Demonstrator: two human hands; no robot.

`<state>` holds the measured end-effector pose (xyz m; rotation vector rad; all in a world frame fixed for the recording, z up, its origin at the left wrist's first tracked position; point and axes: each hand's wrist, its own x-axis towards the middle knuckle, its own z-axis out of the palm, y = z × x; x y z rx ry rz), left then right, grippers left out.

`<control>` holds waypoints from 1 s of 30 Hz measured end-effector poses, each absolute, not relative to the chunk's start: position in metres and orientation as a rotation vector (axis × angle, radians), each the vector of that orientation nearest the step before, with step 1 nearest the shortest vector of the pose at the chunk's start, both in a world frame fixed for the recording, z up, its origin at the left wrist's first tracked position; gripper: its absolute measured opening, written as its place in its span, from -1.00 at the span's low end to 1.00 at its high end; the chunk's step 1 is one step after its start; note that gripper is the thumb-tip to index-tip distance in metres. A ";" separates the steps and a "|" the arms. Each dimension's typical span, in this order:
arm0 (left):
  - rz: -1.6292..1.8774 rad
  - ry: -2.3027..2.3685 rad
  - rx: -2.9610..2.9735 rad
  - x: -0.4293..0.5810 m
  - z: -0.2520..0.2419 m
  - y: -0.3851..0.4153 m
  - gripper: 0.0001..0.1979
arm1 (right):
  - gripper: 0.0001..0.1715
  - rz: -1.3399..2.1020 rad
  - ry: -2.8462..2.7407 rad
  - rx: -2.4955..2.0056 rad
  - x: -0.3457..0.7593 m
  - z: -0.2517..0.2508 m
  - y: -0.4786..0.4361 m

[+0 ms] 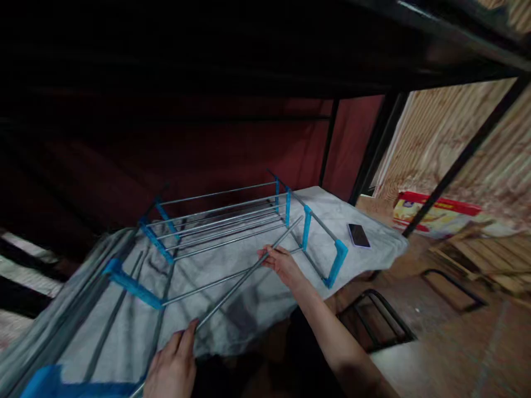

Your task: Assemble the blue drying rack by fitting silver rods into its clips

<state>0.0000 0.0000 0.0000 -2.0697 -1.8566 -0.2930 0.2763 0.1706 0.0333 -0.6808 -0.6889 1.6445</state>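
Note:
A long grey metal rod point(232, 290) slants across the front, from lower left to upper right. My right hand point(282, 266) pinches it at its upper part, the far end sticking out free. Lower down, my left hand point(171, 365) is closed round the same rod near the bottom edge. Behind it lies a partly assembled rack point(306, 228), made of metal rods and blue plastic connectors. Several crossbars join its two sides. A blue connector point(135, 287) at its front left is tilted outward. Another blue piece point(83, 381) is cut off at the bottom left.
The rack lies on a grey-white sheet point(332, 207) on a lower bunk, with a dark upper bunk close overhead. A phone point(359, 235) rests right of the rack. On the floor are a black metal frame point(375, 293), a red-and-yellow box point(435, 213) and wooden slats point(493, 254).

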 end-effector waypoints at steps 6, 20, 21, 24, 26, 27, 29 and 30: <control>-0.212 -1.984 -2.031 0.016 0.004 0.022 -0.50 | -0.61 1.609 -0.678 -0.689 0.286 0.030 0.185; -0.296 -1.967 -1.844 0.025 0.029 0.055 -0.56 | -0.66 1.645 -0.696 -0.696 0.293 0.036 0.199; -0.304 -1.973 -1.822 0.026 0.031 0.059 -0.56 | -0.65 1.652 -0.701 -0.698 0.294 0.039 0.199; -0.321 -1.992 -1.795 0.028 0.036 0.068 -0.54 | -0.63 1.672 -0.761 -0.765 0.297 0.045 0.190; -0.345 -2.006 -1.799 0.029 0.039 0.072 -0.53 | -0.63 1.673 -0.880 -0.853 0.300 0.049 0.179; -0.358 -2.016 -1.803 0.030 0.040 0.074 -0.52 | -0.63 1.661 -0.965 -0.897 0.300 0.052 0.173; -0.374 -2.044 -1.812 0.030 0.043 0.077 -0.51 | -0.61 1.605 -1.154 -0.956 0.300 0.058 0.164; -0.383 -2.059 -1.809 0.030 0.044 0.078 -0.50 | -0.60 1.568 -1.249 -0.966 0.298 0.063 0.161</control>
